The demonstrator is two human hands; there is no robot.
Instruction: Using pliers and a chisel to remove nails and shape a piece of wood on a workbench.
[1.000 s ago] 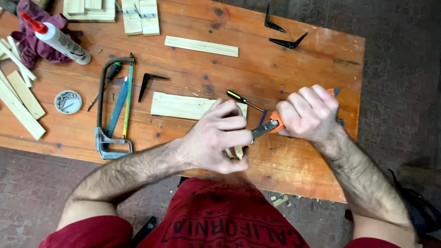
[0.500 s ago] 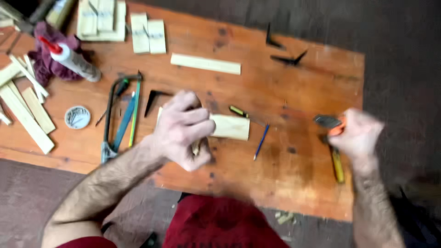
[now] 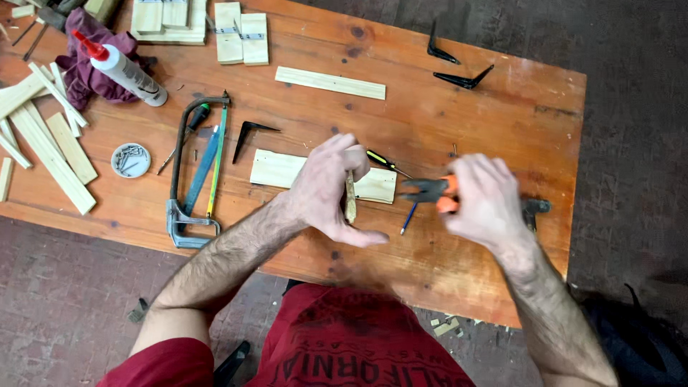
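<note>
Bare tabletop (image 3: 502,107) open beyond hands; hacksaw (image 3: 193,168) blocks left.

Three black brackets (image 3: 252,136), one hacksaw (image 3: 192,172), one glue bottle (image 3: 123,68).

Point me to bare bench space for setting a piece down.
Free: the strip between the long slat and the flat board, and the near right corner below the right hand. Crowded: the far left, with wood strips, glue bottle, nail tin and hacksaw.

We see orange-handled pliers (image 3: 433,192), a pale wooden slat (image 3: 350,197), a yellow-and-black screwdriver (image 3: 383,162), and a purple rag (image 3: 89,68).
</note>
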